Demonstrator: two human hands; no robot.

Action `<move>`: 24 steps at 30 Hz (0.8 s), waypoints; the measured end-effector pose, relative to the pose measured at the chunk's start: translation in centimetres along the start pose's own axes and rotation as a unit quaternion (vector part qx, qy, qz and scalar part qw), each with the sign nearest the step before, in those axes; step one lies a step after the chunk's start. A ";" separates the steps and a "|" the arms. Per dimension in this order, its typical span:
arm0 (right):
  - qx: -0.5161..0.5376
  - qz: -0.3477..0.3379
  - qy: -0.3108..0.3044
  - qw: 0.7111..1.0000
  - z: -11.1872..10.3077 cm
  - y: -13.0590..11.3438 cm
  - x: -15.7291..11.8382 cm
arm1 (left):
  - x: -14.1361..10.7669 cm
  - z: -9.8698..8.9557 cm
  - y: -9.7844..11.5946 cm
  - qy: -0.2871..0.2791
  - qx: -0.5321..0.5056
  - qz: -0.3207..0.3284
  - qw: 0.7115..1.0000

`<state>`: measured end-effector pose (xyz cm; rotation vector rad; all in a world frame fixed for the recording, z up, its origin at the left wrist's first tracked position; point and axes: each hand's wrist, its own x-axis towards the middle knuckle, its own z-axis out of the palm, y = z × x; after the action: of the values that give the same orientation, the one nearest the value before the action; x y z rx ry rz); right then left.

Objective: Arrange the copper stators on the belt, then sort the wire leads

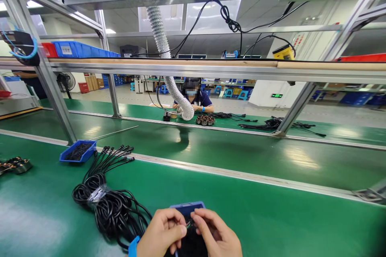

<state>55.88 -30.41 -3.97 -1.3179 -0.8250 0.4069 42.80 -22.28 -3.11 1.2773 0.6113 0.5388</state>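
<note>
My left hand [165, 231], with a blue band at the wrist, is closed in a pinch on thin wires [189, 223] in front of me. Facing it, my right hand [217, 233] also pinches at the wires' end; a small dark piece seems to be between its fingertips, too small to name. Below both hands lies a blue tray [187, 204] with dark contents, largely hidden by the fingers. Left of my hands rests a bundle of black cables [116, 209] tied with clear wrap, its connector ends fanned out on the green bench.
A blue bin [79, 151] of small black parts stands behind the cables. Copper-wound motor cores [16, 165] lie at far left. A metal rail [229, 172] crosses the bench. Beyond it, a person [196, 100] sits near a flexible duct [179, 100] and more cables [276, 123].
</note>
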 end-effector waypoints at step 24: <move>-0.097 -0.200 -0.200 0.954 -2.4 -0.3 2.1 | 0.0 -0.2 -0.4 0.002 -0.019 0.004 1.000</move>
<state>58.97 -30.64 -3.08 -1.2212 -1.4743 0.2761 42.65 -22.19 -3.53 1.2425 0.5978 0.5577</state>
